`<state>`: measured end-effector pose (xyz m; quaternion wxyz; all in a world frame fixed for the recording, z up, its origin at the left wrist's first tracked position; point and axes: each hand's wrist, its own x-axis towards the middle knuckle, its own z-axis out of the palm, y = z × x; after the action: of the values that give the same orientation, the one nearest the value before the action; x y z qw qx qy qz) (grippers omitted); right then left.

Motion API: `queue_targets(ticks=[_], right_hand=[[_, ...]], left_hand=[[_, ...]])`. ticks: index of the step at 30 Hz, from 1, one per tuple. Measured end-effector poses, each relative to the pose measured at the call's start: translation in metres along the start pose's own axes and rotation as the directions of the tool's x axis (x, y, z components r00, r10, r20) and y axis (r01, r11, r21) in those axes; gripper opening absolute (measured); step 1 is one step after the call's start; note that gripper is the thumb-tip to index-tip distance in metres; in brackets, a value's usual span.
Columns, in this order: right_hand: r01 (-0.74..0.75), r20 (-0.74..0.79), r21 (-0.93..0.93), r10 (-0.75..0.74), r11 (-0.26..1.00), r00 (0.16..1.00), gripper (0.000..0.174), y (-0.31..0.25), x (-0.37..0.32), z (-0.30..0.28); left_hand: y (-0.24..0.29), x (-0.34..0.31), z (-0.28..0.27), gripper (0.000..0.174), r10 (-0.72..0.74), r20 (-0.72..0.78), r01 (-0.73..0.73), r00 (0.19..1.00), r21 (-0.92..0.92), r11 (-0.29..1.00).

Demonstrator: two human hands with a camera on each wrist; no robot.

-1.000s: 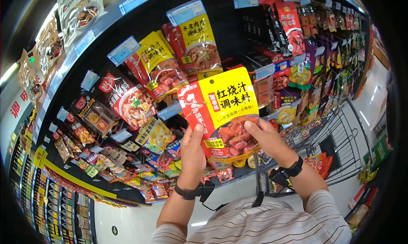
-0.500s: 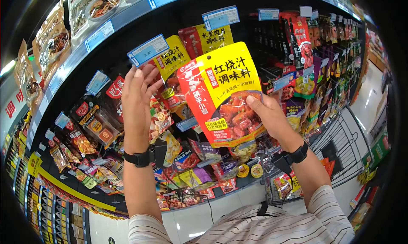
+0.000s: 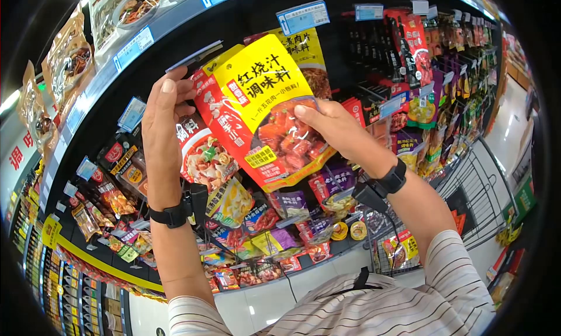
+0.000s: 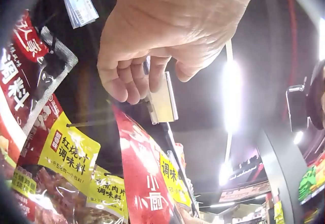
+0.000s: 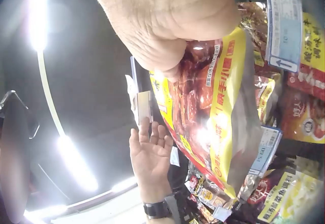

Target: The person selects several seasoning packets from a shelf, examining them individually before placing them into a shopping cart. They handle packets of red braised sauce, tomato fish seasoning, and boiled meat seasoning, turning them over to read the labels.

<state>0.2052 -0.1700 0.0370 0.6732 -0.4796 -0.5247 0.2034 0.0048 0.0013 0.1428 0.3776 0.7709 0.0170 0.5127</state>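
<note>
Your right hand (image 3: 336,128) pinches the pouch (image 3: 257,96) at its right edge, with the thumb on the front and the fingers behind. It holds the pouch tilted in front of the rack (image 3: 245,20). Treat the pouch as light, soft and glossy. It probably flexes and may slip, so take hold near a sealed edge, not the bulging middle. Your left hand (image 3: 163,116) is open with the fingers nearly straight. Its fingertips touch the tag (image 3: 196,55) at a peg end, just left of the pouch. Beyond, more pouches hang on the rack.
</note>
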Motion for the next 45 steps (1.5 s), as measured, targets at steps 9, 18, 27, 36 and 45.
queue_targets(ticks=[9, 18, 27, 36, 45], right_hand=[[0.059, 0.088, 0.052, -0.064, 0.997, 0.994, 0.037, 0.014, 0.034, 0.011], [-0.089, 0.084, 0.037, 0.085, 0.995, 0.993, 0.041, 0.027, 0.053, 0.011], [-0.25, 0.088, 0.228, 0.235, 0.941, 0.968, 0.035, 0.03, 0.079, 0.011], [-0.09, -0.12, -0.002, 0.089, 0.996, 0.989, 0.038, 0.048, 0.112, 0.01], [-0.108, -0.122, -0.28, 0.076, 0.954, 0.99, 0.045, 0.072, 0.121, 0.011]], left_hand=[[0.0, 0.001, -0.001, 0.052, 0.03, 0.003, -0.03, 1.0, 0.119, 0.992], [-0.006, 0.001, -0.002, 0.052, 0.046, 0.017, -0.047, 0.999, 0.119, 0.992], [-0.012, -0.003, 0.003, 0.051, 0.014, 0.006, -0.014, 1.0, 0.086, 0.996], [-0.014, -0.009, 0.005, 0.047, 0.007, -0.032, -0.004, 0.999, 0.082, 0.997], [-0.017, -0.011, 0.005, 0.05, -0.04, 0.004, 0.039, 0.999, 0.103, 0.994]])
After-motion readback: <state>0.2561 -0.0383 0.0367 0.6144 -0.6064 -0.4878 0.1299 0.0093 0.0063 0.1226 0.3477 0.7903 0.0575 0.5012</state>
